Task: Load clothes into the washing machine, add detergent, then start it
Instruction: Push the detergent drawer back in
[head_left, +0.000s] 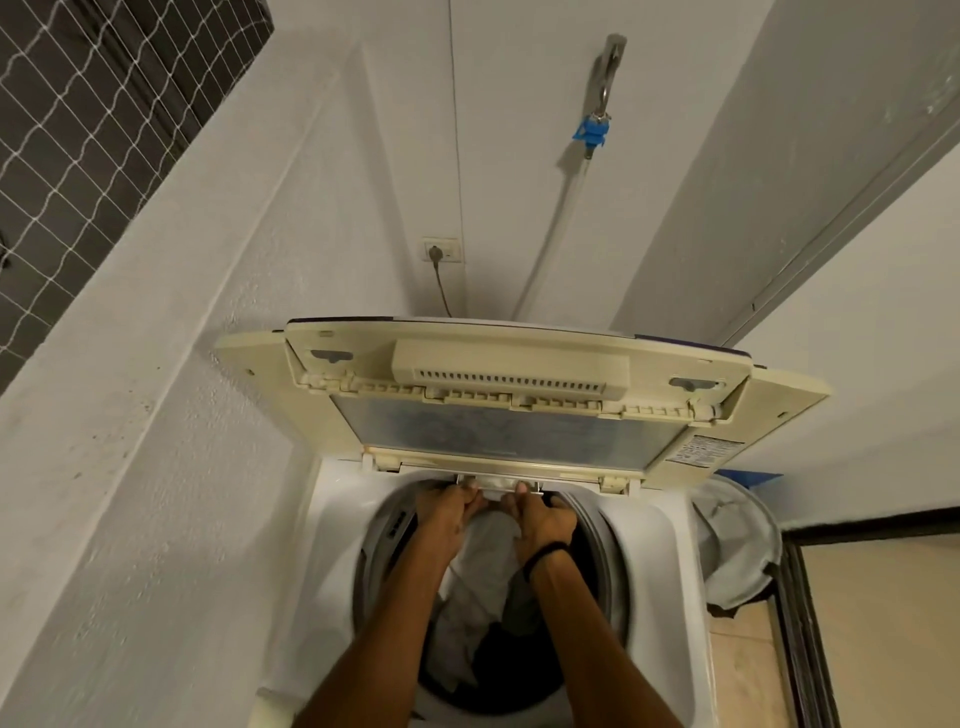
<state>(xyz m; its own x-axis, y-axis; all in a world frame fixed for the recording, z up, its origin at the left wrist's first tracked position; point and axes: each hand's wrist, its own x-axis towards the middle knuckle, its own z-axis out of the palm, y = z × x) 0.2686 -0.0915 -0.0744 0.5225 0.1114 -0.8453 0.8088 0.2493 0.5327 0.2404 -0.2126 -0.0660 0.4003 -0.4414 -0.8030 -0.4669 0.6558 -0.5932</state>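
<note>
A white top-loading washing machine (654, 545) stands below me with its yellowed folding lid (498, 395) raised. Grey and dark clothes (483, 587) lie in the drum. Both arms reach over the drum to its far rim. My left hand (447, 506) and my right hand (543, 517) have their fingers curled on a small white drawer-like part (496, 486) under the lid hinge. A black band circles my right wrist. What the drawer holds is hidden.
A grey laundry basket (737, 545) sits right of the machine on a tiled floor. White walls close in left and behind. A tap with a blue fitting (592, 132) feeds a hose down; a plug sits in a wall socket (441, 252).
</note>
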